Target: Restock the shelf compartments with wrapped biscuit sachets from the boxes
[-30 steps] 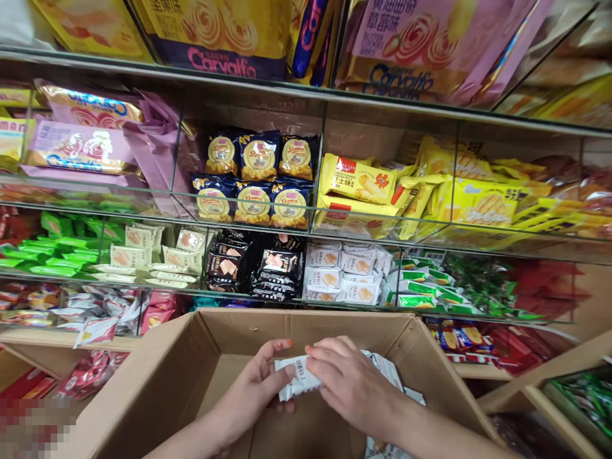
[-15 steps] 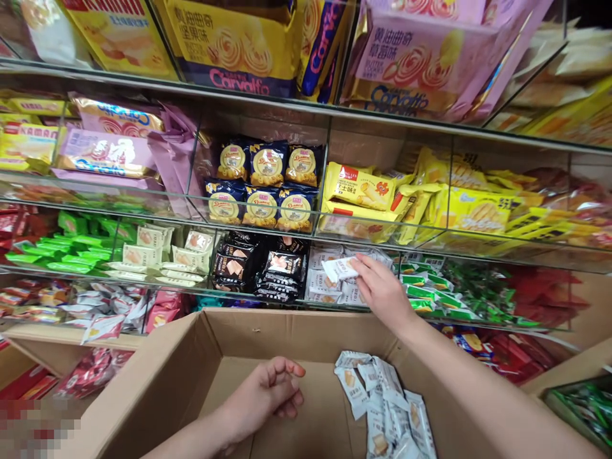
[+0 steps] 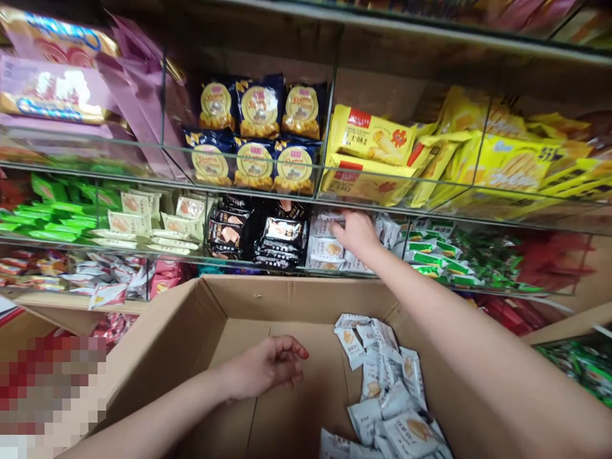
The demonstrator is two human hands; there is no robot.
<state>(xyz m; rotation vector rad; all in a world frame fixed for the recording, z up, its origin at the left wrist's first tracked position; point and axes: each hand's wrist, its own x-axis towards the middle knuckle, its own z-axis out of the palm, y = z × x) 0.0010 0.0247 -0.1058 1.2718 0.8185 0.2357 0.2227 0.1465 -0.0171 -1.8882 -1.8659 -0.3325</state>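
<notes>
My right hand point(image 3: 356, 231) reaches into the shelf compartment of white snack packets point(image 3: 327, 250), its fingertips among the packets at the back left. Whether it grips one is hidden. Over the open cardboard box point(image 3: 268, 296) hovers my left hand point(image 3: 275, 366), palm turned inward, fingers loosely curled and apart, holding nothing. A pile of white packets point(image 3: 394, 389) lies on the right side of the box floor, to the right of my left hand.
Black packets point(image 3: 282, 229) fill the compartment to the left, green and white packets point(image 3: 440, 255) the one to the right. Above, a glass-fronted shelf holds navy packets point(image 3: 261, 105) and yellow packets point(image 3: 373, 137). The box stands against the lower shelf.
The view has moved closer and lower on the shelves. My right hand has gone deeper into the compartment, and the packet it held is no longer visible in it. My left hand stays over the box.
</notes>
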